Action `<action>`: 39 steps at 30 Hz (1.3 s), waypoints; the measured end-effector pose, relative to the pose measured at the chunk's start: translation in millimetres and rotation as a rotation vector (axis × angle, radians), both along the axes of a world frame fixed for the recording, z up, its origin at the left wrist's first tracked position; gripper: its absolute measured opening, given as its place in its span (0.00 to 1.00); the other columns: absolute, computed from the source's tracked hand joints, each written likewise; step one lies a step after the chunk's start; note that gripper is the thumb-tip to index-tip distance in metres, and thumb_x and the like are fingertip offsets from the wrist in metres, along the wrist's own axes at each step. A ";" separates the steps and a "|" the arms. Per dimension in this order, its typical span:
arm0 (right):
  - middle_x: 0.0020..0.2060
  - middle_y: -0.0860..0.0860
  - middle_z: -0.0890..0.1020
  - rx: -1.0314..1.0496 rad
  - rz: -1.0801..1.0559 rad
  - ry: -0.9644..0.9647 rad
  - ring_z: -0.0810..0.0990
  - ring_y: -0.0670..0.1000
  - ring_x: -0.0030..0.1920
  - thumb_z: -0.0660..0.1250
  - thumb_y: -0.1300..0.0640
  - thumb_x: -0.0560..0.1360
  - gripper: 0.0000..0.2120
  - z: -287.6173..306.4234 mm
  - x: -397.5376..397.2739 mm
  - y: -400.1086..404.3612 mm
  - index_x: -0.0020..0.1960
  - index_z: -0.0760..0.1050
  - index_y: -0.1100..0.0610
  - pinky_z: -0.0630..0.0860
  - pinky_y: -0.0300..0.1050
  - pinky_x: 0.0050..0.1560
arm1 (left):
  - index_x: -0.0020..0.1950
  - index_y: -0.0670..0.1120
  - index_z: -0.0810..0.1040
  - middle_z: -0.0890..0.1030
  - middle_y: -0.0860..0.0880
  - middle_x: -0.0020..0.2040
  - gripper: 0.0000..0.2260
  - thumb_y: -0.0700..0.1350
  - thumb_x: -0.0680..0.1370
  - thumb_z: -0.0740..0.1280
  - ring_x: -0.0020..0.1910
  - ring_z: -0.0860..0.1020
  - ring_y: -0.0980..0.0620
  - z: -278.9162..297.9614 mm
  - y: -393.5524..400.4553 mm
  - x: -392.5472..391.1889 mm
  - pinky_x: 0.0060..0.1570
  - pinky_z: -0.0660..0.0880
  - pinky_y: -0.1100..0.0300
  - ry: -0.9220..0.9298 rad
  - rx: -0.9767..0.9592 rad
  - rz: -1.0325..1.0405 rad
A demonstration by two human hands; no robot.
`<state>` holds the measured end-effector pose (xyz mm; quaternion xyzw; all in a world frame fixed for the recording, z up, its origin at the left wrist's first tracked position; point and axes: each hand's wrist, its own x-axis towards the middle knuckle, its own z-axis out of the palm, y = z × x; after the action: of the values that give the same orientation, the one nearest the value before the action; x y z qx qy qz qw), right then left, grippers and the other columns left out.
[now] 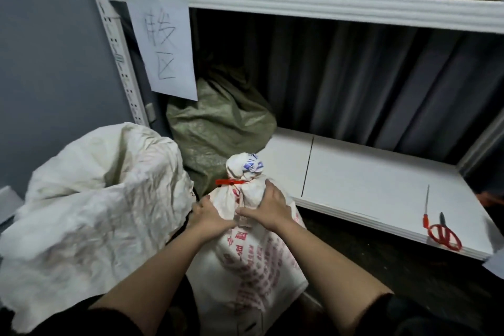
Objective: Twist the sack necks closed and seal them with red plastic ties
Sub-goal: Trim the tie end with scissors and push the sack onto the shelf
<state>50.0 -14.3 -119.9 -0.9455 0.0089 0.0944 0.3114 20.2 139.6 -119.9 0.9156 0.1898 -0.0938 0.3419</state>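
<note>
Both forearms extended | left hand (211, 214), right hand (268, 206) gripping tied sack (253, 254)

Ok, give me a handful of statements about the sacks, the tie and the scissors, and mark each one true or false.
1. A red tie is cinched round the neck of the printed sack. True.
2. Both hands are on the printed sack just below the tie. True: left hand, right hand.
3. The big white sack on the left is tied shut. False: its mouth is open, with no tie on it.
4. The red-handled scissors lie on the floor. False: they lie on the white lower shelf, near its front edge.
5. A green sack sits behind the printed sack. True.
</note>
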 end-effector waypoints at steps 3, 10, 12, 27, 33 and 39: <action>0.77 0.51 0.49 0.079 -0.072 0.018 0.48 0.54 0.77 0.74 0.34 0.61 0.60 -15.1 6.6 17.0 0.77 0.40 0.54 0.53 0.57 0.74 | 0.78 0.52 0.42 0.47 0.39 0.76 0.55 0.59 0.63 0.77 0.74 0.56 0.38 -28.6 5.4 4.1 0.71 0.61 0.49 0.113 -0.144 -0.020; 0.75 0.55 0.52 0.214 -0.195 0.062 0.52 0.57 0.75 0.76 0.34 0.57 0.61 -27.7 30.1 38.5 0.76 0.46 0.55 0.58 0.57 0.73 | 0.54 0.41 0.75 0.80 0.40 0.53 0.13 0.45 0.73 0.63 0.54 0.78 0.41 -51.3 0.4 32.3 0.53 0.75 0.50 -0.156 -0.373 0.023; 0.70 0.56 0.63 0.267 -0.240 0.045 0.62 0.56 0.71 0.77 0.38 0.59 0.52 -28.5 37.1 35.6 0.72 0.56 0.59 0.65 0.51 0.69 | 0.53 0.43 0.77 0.82 0.43 0.51 0.17 0.48 0.68 0.60 0.51 0.79 0.44 -43.5 0.6 32.6 0.53 0.76 0.49 -0.151 -0.470 -0.010; 0.48 0.53 0.81 0.548 -0.431 -0.477 0.79 0.58 0.49 0.72 0.45 0.66 0.23 101.6 -11.6 23.9 0.54 0.69 0.54 0.76 0.51 0.49 | 0.75 0.44 0.55 0.65 0.40 0.71 0.40 0.46 0.68 0.71 0.67 0.68 0.41 21.5 16.2 10.6 0.67 0.67 0.52 -0.084 -0.182 -0.070; 0.43 0.49 0.78 0.602 -0.366 -0.559 0.77 0.54 0.46 0.70 0.51 0.68 0.17 163.1 -30.0 0.9 0.51 0.67 0.55 0.71 0.46 0.43 | 0.77 0.47 0.35 0.51 0.39 0.77 0.65 0.60 0.58 0.79 0.76 0.54 0.40 29.2 17.1 -3.5 0.74 0.57 0.49 0.149 -0.013 -0.163; 0.41 0.46 0.75 0.636 -0.325 -0.617 0.75 0.50 0.42 0.71 0.48 0.68 0.20 200.7 -35.9 -5.5 0.51 0.66 0.54 0.71 0.46 0.44 | 0.73 0.45 0.66 0.66 0.39 0.72 0.38 0.61 0.68 0.72 0.67 0.69 0.41 49.7 2.7 2.1 0.64 0.67 0.57 0.025 -0.044 -0.183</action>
<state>14.2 -19.8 80.7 -0.7736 0.0343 -0.2431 0.5842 22.3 142.4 -70.2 0.9201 0.1075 -0.1401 0.3497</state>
